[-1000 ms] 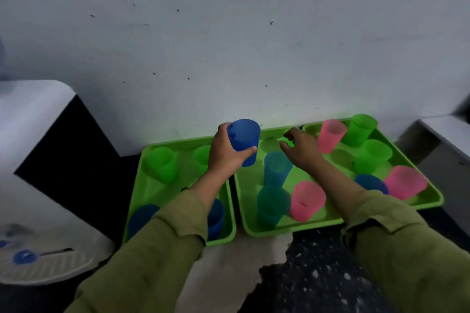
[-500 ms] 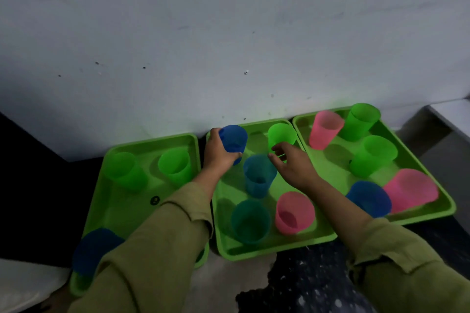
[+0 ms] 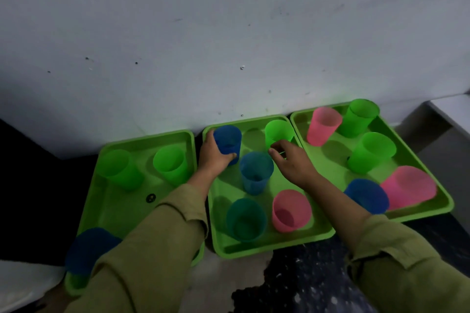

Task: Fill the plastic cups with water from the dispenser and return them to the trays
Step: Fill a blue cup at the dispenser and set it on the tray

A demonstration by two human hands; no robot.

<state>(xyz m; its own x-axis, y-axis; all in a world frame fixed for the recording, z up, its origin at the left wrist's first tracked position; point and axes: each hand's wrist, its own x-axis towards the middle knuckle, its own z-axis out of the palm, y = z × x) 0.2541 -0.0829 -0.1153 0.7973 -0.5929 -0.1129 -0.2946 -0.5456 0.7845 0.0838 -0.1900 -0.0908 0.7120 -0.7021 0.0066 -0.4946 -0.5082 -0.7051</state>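
three green trays lie in a row below the wall (image 3: 229,33). left grip (image 3: 213,157) wraps a blue cup (image 3: 227,140) at the back-left corner of the middle tray (image 3: 254,253). right grip (image 3: 292,162) curls against the green cup (image 3: 278,132) at its back-right corner; cannot tell if it holds. middle tray carries five cups, right tray (image 3: 443,207) five, left tray (image 3: 122,207) three.

A plain indoor corner is shown. Green trays (image 3: 119,207) of cups (image 3: 291,211) are set against a pitted white wall (image 3: 229,33).
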